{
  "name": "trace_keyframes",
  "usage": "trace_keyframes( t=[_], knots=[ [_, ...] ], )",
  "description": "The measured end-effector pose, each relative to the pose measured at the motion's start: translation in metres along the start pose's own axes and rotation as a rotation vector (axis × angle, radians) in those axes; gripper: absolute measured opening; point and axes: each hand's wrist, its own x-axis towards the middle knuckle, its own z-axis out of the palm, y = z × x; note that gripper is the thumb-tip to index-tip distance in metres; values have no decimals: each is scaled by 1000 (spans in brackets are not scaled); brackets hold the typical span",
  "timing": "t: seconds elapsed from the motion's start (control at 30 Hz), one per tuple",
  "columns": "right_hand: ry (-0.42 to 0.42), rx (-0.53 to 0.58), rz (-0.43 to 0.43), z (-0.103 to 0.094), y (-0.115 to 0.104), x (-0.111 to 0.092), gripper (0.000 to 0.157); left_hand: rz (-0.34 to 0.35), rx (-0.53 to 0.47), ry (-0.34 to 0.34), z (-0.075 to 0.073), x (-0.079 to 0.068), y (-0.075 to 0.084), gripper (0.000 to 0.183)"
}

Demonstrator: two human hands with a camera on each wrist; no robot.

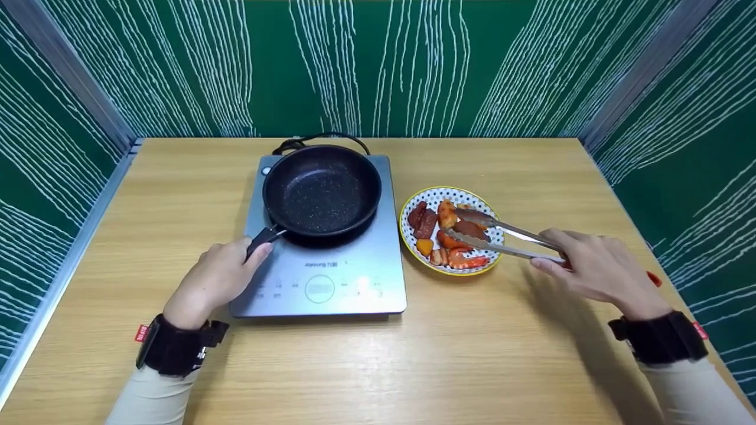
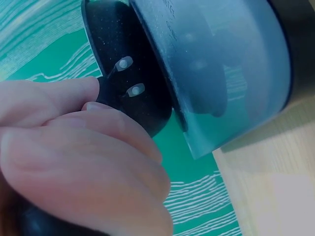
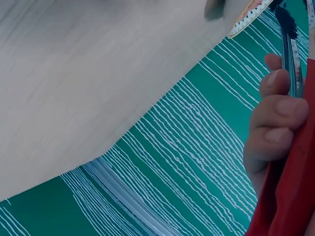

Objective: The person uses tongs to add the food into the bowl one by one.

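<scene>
My left hand (image 1: 215,274) grips the black handle (image 1: 264,241) of a dark frying pan (image 1: 322,192), which sits on an induction cooktop (image 1: 366,265). Bare pan bottom shows in the head view. In the left wrist view, the fingers (image 2: 113,132) curl at the handle. Over on the right, my right hand (image 1: 596,268) holds metal tongs (image 1: 525,235) with red handles (image 3: 295,172). The tongs' tips are spread over food on a dotted plate (image 1: 443,193): a shrimp (image 1: 466,260), dark red pieces (image 1: 425,225) and orange pieces. Whether the tips pinch a piece, I cannot tell.
The cooktop and plate stand side by side on a wooden table (image 1: 354,366). A black cable (image 1: 333,134) loops behind the pan. Green panels (image 1: 413,71) with white lines close off the back and both sides.
</scene>
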Motion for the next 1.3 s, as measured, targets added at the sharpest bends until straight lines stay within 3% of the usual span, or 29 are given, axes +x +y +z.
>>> trace_keyframes(
  t=[0.27, 0.6, 1.3],
  knots=[
    [-14, -58, -68, -10, -3, -2, 46, -2, -16, -13, 0, -1, 0, 47],
    [-5, -97, -112, -8, -11, 2, 44, -5, -17, -8, 0, -1, 0, 47],
    [11, -128, -127, -1, -12, 6, 46, 5, -17, 5, 0, -2, 0, 45]
  ],
)
